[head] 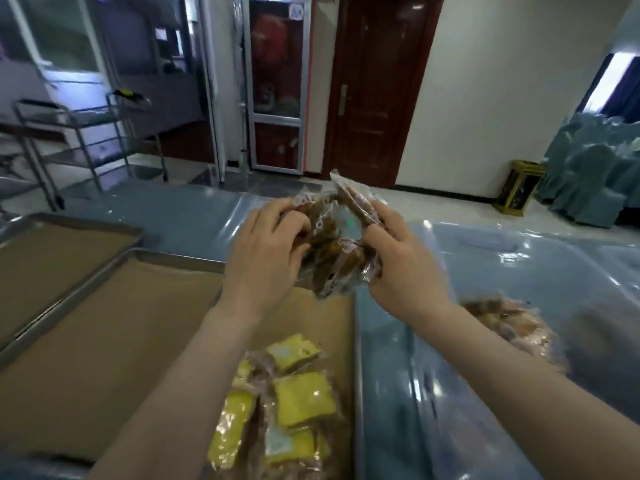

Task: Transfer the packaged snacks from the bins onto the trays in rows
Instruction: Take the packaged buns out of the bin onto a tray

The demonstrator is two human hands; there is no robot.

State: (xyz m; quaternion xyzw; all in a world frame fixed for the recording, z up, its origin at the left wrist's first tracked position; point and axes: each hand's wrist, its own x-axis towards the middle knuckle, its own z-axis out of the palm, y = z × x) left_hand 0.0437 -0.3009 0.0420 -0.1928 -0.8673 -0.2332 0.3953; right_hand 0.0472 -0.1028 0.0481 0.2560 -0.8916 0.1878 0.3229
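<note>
And here we are, both hands up over the middle of the glossy blue-covered surface [519, 258]. The left hand [266, 247] and the right hand [405, 268] each curl their fingers round a bundle of clear-wrapped brown snack packets [332, 244], held in the air between them, touching no tray. It looks like sorting or peeling packets apart, though the blur hides just how many are in there.

Progress? Early, I'd judge. The near metal tray lined with brown paper [104, 341], at the surface's near edge left of centre, carries just a cluster of yellow snack packets in clear wrap [301, 393] at its right end. They overlap and lie jumbled, no tidy row yet. The rest of that lining is bare. The far metal tray with the same brown lining [52, 258], toward the left edge, shows no packets at all.

Plenty left: a loose heap of brown packets [512, 323] waits toward the right edge, too blurred to tell whether a bin holds it. So 2 trays to fill, and the rows barely begun.
</note>
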